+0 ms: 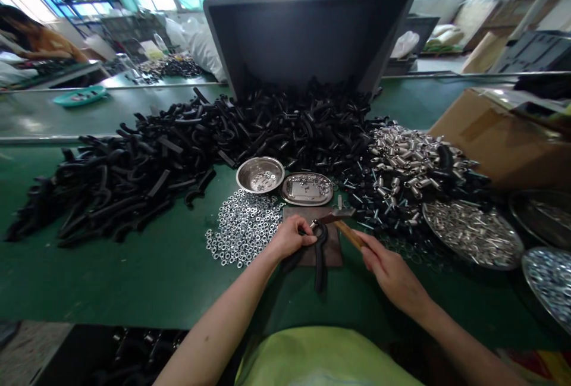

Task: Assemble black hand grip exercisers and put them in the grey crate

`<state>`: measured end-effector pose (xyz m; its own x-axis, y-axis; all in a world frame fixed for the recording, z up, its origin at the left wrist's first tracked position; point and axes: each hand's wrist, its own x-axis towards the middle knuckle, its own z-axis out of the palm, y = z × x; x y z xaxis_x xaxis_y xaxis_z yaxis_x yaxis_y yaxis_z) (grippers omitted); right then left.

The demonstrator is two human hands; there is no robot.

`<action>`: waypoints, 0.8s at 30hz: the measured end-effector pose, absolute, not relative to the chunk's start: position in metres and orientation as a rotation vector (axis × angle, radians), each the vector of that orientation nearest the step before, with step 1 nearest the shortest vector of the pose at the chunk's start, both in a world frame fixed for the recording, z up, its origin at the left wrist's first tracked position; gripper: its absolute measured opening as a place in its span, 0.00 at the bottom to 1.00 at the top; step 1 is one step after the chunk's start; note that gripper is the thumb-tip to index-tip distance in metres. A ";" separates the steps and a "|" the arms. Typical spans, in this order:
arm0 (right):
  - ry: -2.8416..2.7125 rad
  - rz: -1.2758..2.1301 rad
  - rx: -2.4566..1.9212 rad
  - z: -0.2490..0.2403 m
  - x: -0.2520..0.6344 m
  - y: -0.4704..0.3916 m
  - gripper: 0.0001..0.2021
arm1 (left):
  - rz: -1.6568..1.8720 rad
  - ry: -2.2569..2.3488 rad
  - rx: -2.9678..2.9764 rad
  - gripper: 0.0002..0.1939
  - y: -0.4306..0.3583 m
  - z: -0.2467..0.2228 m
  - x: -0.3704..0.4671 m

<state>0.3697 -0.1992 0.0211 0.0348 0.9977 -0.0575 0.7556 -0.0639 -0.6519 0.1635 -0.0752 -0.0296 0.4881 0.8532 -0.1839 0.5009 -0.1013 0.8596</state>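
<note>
The left hand [292, 238] pinches the clamp [319, 258] over the plate [335, 257], one arm pointing toward the person; the right hand's [393, 272] fingers grip the hammer [350, 235], head beside the clamp's far end.

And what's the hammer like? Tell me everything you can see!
The wooden-handled, dark-headed hammer has a plain tan handle and a long, narrow, metal-looking head. The person's bare right hand holds the handle, which slants up and leftward to the head. The head lies sideways above the dark, flat plate, close to the bare left hand. Whether it touches the black, curved part there, I can't tell.
</note>
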 end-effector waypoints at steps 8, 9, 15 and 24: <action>-1.762 0.700 -1.856 0.016 0.368 -0.213 0.21 | 0.530 1.095 1.861 0.06 -0.081 -0.029 0.161; -1.768 0.694 -1.849 0.016 0.368 -0.214 0.21 | 0.533 1.085 1.866 0.07 -0.081 -0.029 0.160; -1.773 0.688 -1.843 0.020 0.365 -0.214 0.20 | 0.560 1.134 1.939 0.12 -0.087 -0.027 0.159; -1.772 0.330 -1.480 0.027 0.358 -0.229 0.21 | 0.574 1.552 2.182 0.10 -0.137 -0.025 0.147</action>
